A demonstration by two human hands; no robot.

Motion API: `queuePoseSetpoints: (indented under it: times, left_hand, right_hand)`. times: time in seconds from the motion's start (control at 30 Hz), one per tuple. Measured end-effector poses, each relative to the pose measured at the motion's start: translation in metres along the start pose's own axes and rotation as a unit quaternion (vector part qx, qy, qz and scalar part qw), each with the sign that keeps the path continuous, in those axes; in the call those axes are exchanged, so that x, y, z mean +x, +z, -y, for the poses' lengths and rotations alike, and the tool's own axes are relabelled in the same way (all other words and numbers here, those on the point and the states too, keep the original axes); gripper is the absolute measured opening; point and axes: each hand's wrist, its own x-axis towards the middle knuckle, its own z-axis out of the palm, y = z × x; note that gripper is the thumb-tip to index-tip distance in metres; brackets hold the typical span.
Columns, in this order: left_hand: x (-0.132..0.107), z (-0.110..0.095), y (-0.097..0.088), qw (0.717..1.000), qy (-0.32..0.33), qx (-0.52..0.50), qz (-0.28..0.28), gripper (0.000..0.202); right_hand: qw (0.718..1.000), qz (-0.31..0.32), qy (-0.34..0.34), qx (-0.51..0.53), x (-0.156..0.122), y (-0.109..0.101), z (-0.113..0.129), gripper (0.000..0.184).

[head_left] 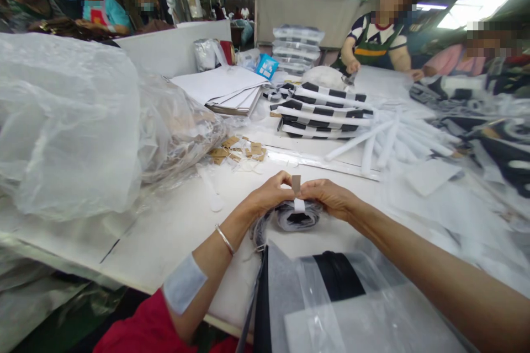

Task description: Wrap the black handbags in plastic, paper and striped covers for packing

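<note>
Both my hands meet over a grey rolled piece of cloth (298,216) on the white table (174,226). My left hand (271,193) and my right hand (327,196) are closed, pinching a small brown tag (296,183) that stands upright between the fingertips. A white band (298,205) runs down from the tag over the roll. My left wrist wears a silver bangle (224,239). A clear bag holding folded black and white fabric (335,298) lies just in front of me.
Large crumpled plastic bags (70,121) fill the left. Loose brown tags (238,150) lie ahead, then a stack of striped black and white garments (323,111), white strips (389,140) and paper sheets (226,88). Other people sit at the far side.
</note>
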Motion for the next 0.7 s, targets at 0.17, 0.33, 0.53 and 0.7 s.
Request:
queuePoseSetpoints:
  times: [0.17,0.33,0.53,0.7]
  left_hand:
    - [0.0,0.0,-0.004,0.996,-0.044,0.066,0.042,0.024]
    - [-0.004,-0.005,0.001,0.995,-0.054,0.029,0.075,0.022]
    - [-0.003,-0.006,0.005,0.995,-0.082,-0.029,0.047,0.02]
    - [-0.001,-0.004,0.003,0.993,-0.088,-0.06,0.058,0.026]
  right_hand:
    - [0.997,-0.013,-0.049,-0.05,0.0,-0.005,-0.003,0.02]
    - [0.997,0.025,-0.058,-0.05,-0.002,-0.01,-0.001,0.021]
    - [0.982,0.016,-0.142,-0.122,0.004,-0.009,-0.001,0.022]
    - [0.972,0.023,-0.176,-0.153,0.007,-0.013,-0.006,0.029]
